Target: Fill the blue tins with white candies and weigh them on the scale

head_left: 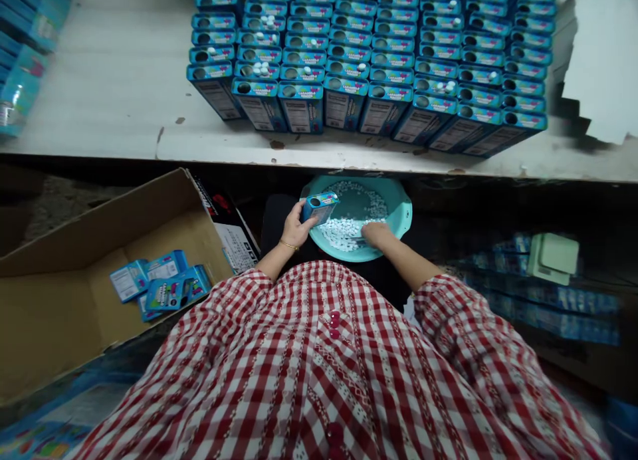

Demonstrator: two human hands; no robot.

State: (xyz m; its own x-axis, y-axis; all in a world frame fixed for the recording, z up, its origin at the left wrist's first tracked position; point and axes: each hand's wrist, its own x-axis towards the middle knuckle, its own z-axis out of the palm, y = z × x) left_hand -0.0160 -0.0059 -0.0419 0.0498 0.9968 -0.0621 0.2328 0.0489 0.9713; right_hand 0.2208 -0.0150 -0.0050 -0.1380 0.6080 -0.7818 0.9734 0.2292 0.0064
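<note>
My left hand (297,227) is closed around a small blue candy box (319,209), held tilted over the left rim of a turquoise basin (400,211). A dark round hole shows in the top of this box. White candies (343,232) lie in the basin, heaped toward the near side and scattered along the far side. My right hand (375,234) reaches down into the candies from the right. Its fingertips are hidden among them, so whether they grip anything does not show.
Rows of blue candy boxes (343,91) stand on the white table (124,108) ahead, a few with loose candies on top. At the left is an open cardboard carton (109,214) holding several boxes (172,290). A pale green device (553,257) sits at the right.
</note>
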